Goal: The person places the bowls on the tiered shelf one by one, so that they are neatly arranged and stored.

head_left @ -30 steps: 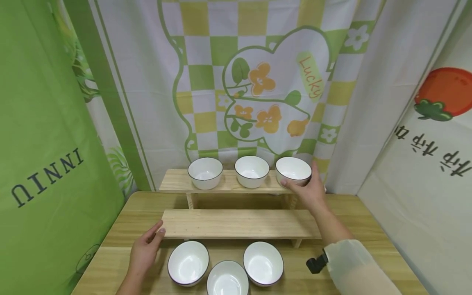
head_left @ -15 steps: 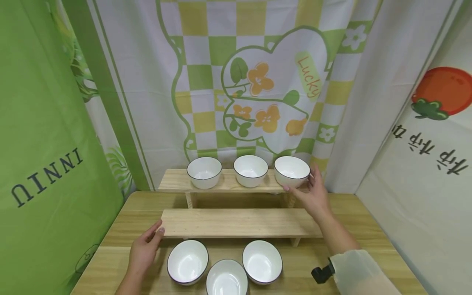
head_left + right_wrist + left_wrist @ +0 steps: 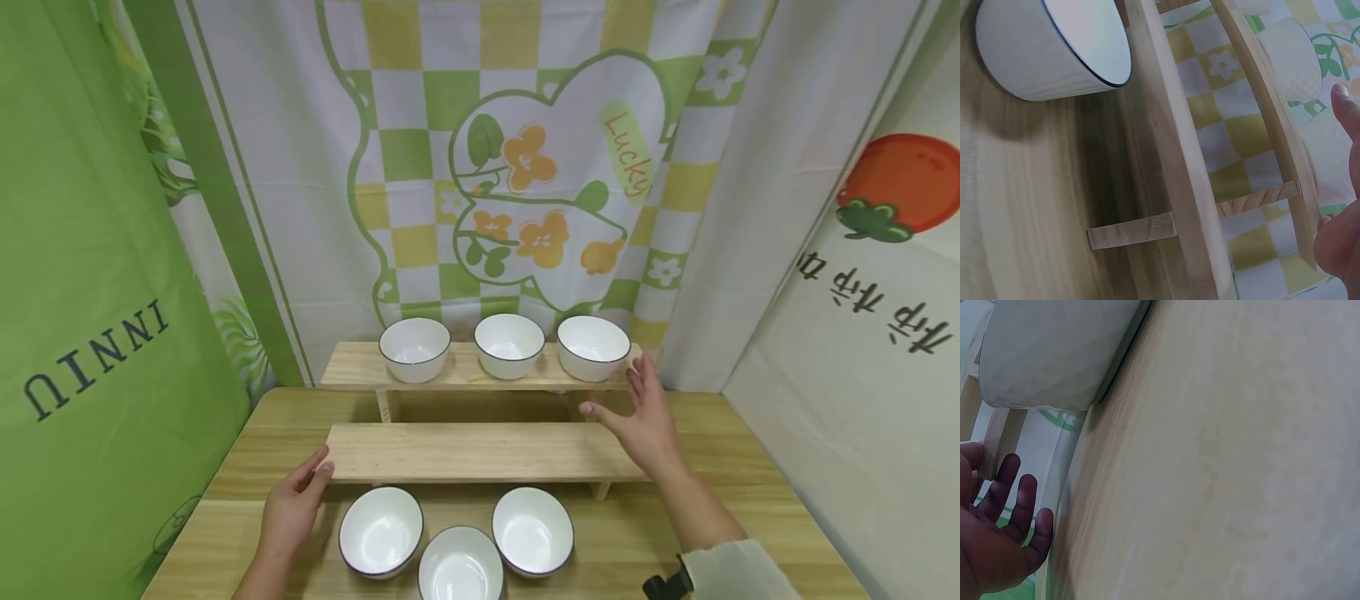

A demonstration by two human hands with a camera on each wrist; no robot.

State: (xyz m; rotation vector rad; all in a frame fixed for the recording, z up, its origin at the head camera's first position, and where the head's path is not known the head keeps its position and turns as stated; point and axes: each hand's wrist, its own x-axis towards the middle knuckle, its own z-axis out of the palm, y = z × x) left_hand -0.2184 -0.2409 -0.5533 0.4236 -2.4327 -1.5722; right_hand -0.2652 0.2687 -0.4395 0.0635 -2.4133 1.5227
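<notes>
My left hand holds the left end of the lower wooden shelf between thumb and fingers; in the left wrist view that hand is partly cut off, with some fingers loosely bent. My right hand is apart from the white bowl at the right of the upper shelf. Its thumb and fingers are spread, with nothing between them, and its fingertips are by the upper shelf's right end. Two more white bowls, a middle one and a left one, stand upright in that row.
Three dark-rimmed white bowls stand on the wooden table in front of the lower shelf: a left one, a middle one and a right one. Printed curtains hang behind and at both sides.
My right hand has let go of the right bowl on the upper shelf and drawn back down and slightly right. The bowl stays standing there. My left hand has kept its place.
</notes>
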